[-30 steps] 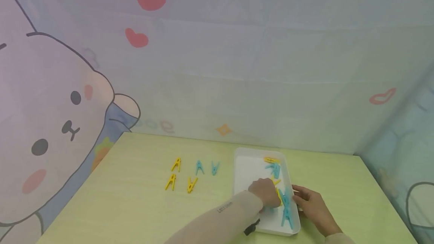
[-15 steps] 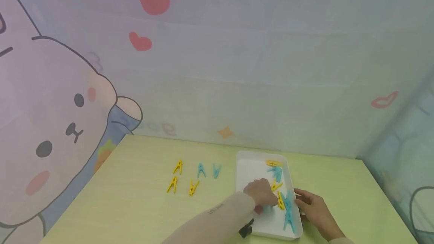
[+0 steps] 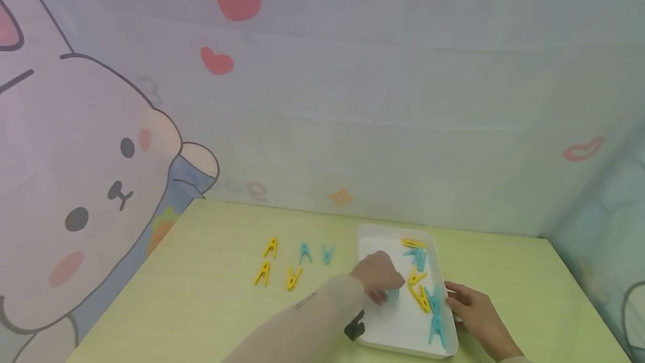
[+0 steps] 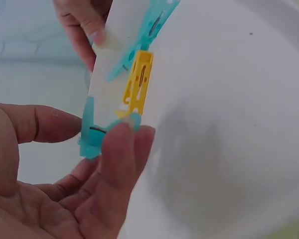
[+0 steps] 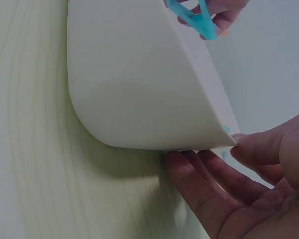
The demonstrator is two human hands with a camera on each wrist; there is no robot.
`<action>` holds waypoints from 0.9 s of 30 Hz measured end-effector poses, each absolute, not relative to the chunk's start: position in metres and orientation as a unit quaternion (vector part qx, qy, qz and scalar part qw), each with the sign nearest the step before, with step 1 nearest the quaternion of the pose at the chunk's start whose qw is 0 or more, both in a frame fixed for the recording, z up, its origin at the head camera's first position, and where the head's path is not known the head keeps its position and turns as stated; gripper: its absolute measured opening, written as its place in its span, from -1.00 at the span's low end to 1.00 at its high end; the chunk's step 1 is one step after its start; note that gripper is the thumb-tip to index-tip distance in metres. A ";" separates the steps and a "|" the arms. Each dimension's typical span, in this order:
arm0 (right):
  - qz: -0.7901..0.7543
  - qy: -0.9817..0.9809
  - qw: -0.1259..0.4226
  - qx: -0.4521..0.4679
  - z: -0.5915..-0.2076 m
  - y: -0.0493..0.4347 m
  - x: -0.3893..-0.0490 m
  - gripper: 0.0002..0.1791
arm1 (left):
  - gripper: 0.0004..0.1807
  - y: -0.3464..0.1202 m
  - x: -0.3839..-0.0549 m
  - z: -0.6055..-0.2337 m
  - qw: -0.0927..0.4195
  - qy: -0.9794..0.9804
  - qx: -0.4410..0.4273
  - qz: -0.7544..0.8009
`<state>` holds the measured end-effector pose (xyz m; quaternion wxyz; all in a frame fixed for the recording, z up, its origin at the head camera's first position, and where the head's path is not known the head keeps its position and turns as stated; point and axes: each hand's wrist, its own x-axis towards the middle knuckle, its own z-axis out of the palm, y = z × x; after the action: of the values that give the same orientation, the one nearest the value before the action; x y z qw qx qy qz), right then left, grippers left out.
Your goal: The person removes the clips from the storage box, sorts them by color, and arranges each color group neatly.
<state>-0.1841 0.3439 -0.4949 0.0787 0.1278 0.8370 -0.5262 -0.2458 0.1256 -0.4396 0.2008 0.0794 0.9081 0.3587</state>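
Observation:
My left hand [image 3: 378,274] is over the white tray [image 3: 364,240] and pinches a blue clothespin [image 4: 92,134] between thumb and fingertips, clearly seen in the left wrist view. That clothespin is mostly covered by the hand in the head view. My right hand [image 3: 476,313] grips the tray's right side. In the right wrist view its thumb lies at the rim, while the fingers [image 5: 189,177] press the outer wall from below. Inside the tray, yellow clothespins [image 3: 420,299] and blue clothespins [image 3: 436,329] lie along the right side.
On the table [image 3: 211,318], left of the tray, several loose clothespins lie apart: yellow ones [image 3: 262,273] and two blue ones [image 3: 305,252]. A printed cloth [image 3: 378,99] hangs behind the table's back edge. A dark strap piece [image 3: 355,326] shows below the left wrist.
My left hand has drawn left within the tray, away from the clothespins along its right side. A yellow clothespin there has shifted and turned. The right hand stays at the tray's side.

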 end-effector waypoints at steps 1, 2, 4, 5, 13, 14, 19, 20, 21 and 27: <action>-0.525 0.838 0.079 0.128 -0.495 0.345 -0.184 -0.49 | -0.89 0.123 -0.247 -0.437 0.206 0.899 0.084 0.378; -0.525 0.838 0.079 0.128 -0.494 0.345 -0.184 -0.49 | -0.90 0.120 -0.248 -0.435 0.214 0.887 0.088 0.399; -0.524 0.838 0.080 0.129 -0.494 0.345 -0.184 -0.49 | -0.91 0.114 -0.250 -0.432 0.227 0.866 0.098 0.436; -0.523 0.839 0.080 0.130 -0.494 0.345 -0.184 -0.49 | -0.89 0.111 -0.252 -0.431 0.232 0.856 0.101 0.451; -0.529 0.834 0.082 0.135 -0.493 0.343 -0.184 -0.48 | -0.68 0.077 -0.266 -0.430 0.249 0.800 0.121 0.532; -0.531 0.832 0.082 0.137 -0.493 0.342 -0.183 -0.49 | -0.66 0.073 -0.268 -0.430 0.249 0.797 0.121 0.537; -0.534 0.831 0.079 0.136 -0.494 0.342 -0.182 -0.49 | -0.58 0.051 -0.280 -0.429 0.249 0.781 0.124 0.559; -0.535 0.830 0.078 0.136 -0.494 0.342 -0.182 -0.49 | -0.57 0.047 -0.283 -0.429 0.248 0.778 0.123 0.564; -0.535 0.830 0.078 0.137 -0.494 0.342 -0.183 -0.49 | -0.56 0.043 -0.285 -0.430 0.246 0.776 0.123 0.568; -0.533 0.830 0.079 0.142 -0.495 0.343 -0.183 -0.49 | -0.51 0.016 -0.301 -0.430 0.247 0.761 0.111 0.589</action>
<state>-0.1834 0.3434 -0.4951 0.0792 0.1424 0.8304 -0.5328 -0.3010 0.0156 -0.4295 0.2472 0.1114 0.7609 0.5895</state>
